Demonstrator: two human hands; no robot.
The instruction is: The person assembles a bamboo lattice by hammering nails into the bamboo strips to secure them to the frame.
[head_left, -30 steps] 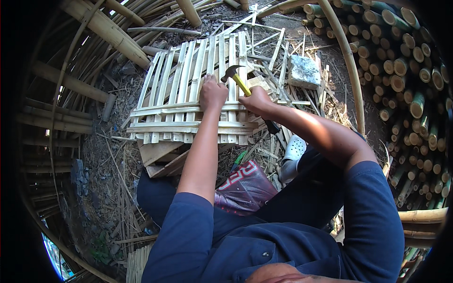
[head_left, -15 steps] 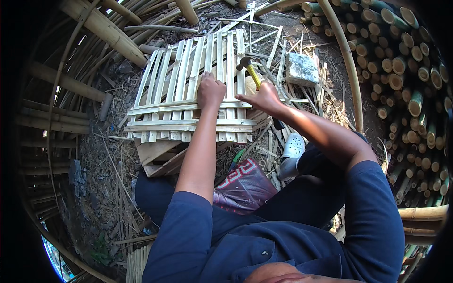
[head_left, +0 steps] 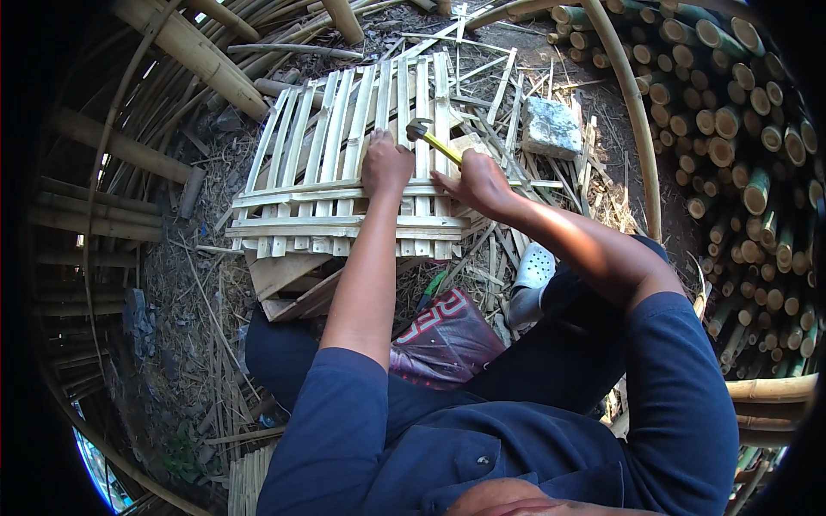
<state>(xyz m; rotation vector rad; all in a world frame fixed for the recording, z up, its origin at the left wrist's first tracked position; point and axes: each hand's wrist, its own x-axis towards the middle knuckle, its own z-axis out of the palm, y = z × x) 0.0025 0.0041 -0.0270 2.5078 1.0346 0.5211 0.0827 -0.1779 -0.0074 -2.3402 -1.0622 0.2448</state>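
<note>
A panel of pale bamboo slats [head_left: 360, 120] lies in front of me, its long slats joined by crosswise strips [head_left: 288, 198] at the near end. It rests on a wooden support [head_left: 284, 275]. My left hand [head_left: 387, 165] is closed over the middle slats, beyond the strips; whatever its fingers pinch is hidden. In my right hand [head_left: 483, 182] is a hammer [head_left: 444, 149] with a yellow handle, gripped near the panel's right side. The dark hammer head hangs over the right-hand slats, a short way right of my left fingers.
A pale stone block [head_left: 551, 127] sits right of the panel among scattered bamboo strips. Cut bamboo poles [head_left: 723, 120] are stacked at the far right, behind a bent pole [head_left: 632, 103]. Thick bamboo poles [head_left: 194, 60] stand at the left. A dark printed cloth [head_left: 447, 344] lies between my legs.
The hammer has swung left and slightly down, its head now closer to my left hand. My right hand has shifted slightly left; the left hand stays nearly in place.
</note>
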